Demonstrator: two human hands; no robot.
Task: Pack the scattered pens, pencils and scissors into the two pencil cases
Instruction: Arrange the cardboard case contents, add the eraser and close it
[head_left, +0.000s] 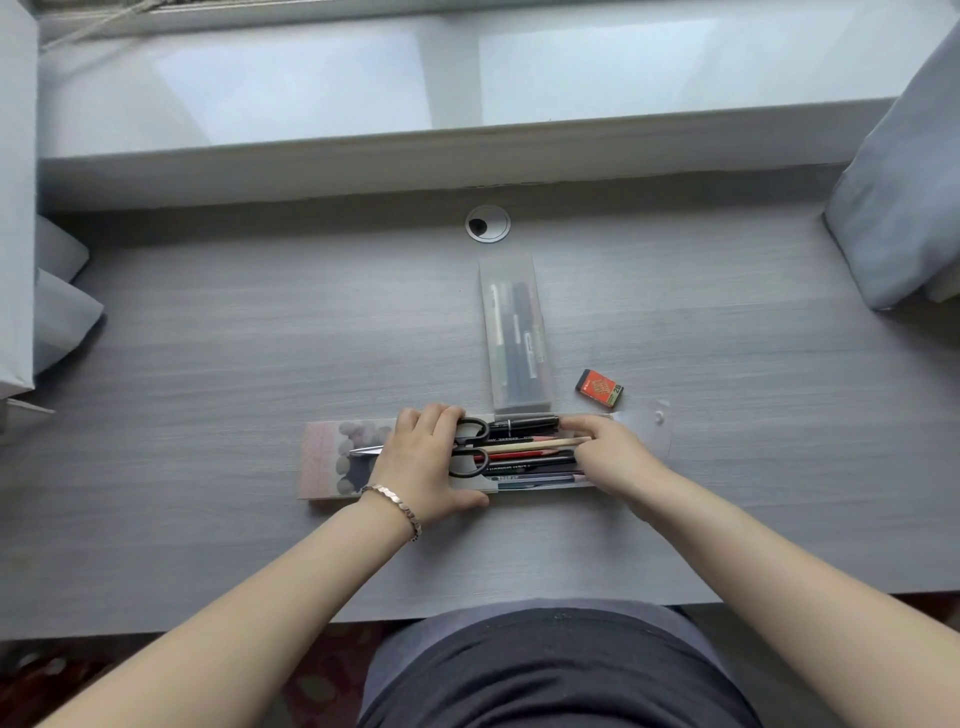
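Both hands' fingers (576, 425) press the long translucent plastic case (332, 457), gripping nothing

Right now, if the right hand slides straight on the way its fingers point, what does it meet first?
Probably the black pen its fingertips already touch; further left, the scissors under the left hand. Depth is uncertain.

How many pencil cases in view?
2. A clear upright-lying case sits mid-desk holding pens; a patterned case lies crosswise at the near edge under both hands, holding scissors and pencils. None appear hidden.
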